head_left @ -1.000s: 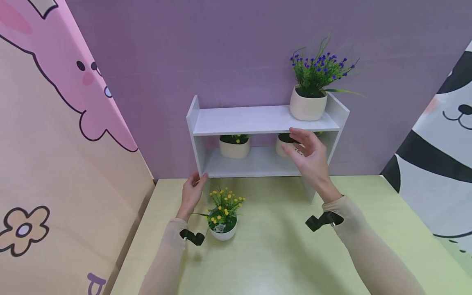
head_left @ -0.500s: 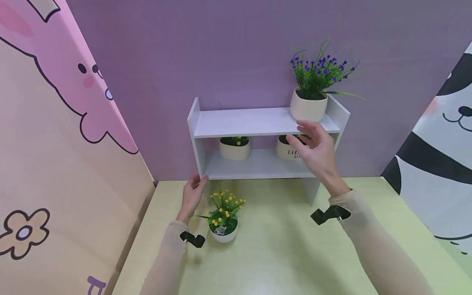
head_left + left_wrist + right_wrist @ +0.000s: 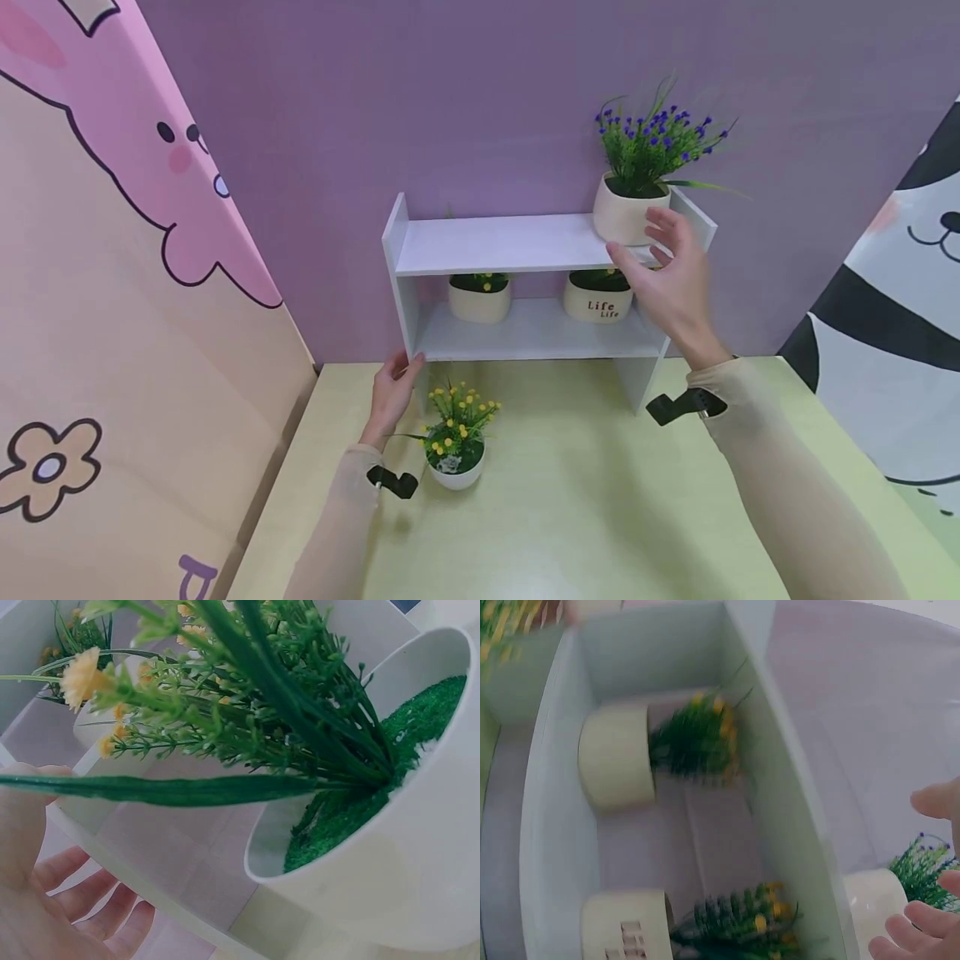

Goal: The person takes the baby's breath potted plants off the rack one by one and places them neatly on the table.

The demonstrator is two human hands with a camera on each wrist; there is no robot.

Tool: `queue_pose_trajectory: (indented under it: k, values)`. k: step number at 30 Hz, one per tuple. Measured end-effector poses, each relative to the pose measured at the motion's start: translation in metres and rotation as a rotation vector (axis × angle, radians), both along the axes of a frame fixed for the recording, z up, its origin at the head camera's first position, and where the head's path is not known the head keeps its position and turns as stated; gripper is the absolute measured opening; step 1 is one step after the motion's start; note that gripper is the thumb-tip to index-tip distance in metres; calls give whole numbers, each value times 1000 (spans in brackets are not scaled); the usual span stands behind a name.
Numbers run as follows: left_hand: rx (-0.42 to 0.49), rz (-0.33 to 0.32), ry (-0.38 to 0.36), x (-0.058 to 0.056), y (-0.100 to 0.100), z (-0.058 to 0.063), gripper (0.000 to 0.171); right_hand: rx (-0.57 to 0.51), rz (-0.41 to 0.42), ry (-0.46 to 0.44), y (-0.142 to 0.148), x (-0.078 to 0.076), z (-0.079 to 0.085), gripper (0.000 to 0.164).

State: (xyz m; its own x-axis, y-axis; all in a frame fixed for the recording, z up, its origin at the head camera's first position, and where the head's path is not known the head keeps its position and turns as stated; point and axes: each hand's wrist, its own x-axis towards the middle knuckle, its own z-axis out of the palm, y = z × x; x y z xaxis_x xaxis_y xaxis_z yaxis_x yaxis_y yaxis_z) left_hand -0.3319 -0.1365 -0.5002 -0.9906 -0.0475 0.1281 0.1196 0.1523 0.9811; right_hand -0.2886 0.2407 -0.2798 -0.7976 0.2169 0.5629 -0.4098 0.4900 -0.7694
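Observation:
My left hand [image 3: 390,396] holds the left side panel of the white two-tier shelf [image 3: 495,246] at its front edge, thumb and fingers on either side. Close beside that hand stands a small white pot with yellow flowers [image 3: 455,477], its leaves crossing the hand in the left wrist view. On the top board, at the right end, sits a cream pot with purple flowers [image 3: 621,218]. My right hand [image 3: 678,279], fingers spread and loosely bent with nothing between them, is raised in front of this pot and overlaps its lower right side.
Two cream pots with yellow flowers [image 3: 619,757] stand on the lower board; the right-hand one [image 3: 597,305] carries the word "Life". The shelf stands on a pale table [image 3: 540,517] against a purple wall [image 3: 480,108]. A cartoon-printed wall [image 3: 135,350] borders the left.
My right hand has moved up and to the right, from before the lower right pot to the purple-flowered one. The left hand stays at the shelf's side.

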Motion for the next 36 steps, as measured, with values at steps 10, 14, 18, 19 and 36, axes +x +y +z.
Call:
queue_pose_trajectory:
  k: [10, 14, 18, 19, 36]
  values:
    - [-16, 14, 18, -1, -1, -2, 58, 147, -126, 14, 7, -16, 8, 72]
    - [-15, 15, 22, -1, -1, -1, 58, 183, -151, -34, 9, -21, 12, 76]
    - [-5, 11, 22, -1, 0, -1, 59, 207, -153, -72, 13, -27, 14, 80]
    - [-2, 11, 22, -1, 0, 0, 60, 208, -150, -80, 14, -29, 14, 81]
    - [-2, 17, 21, -3, 1, 0, 59, 225, -86, -191, 29, -50, 24, 79]
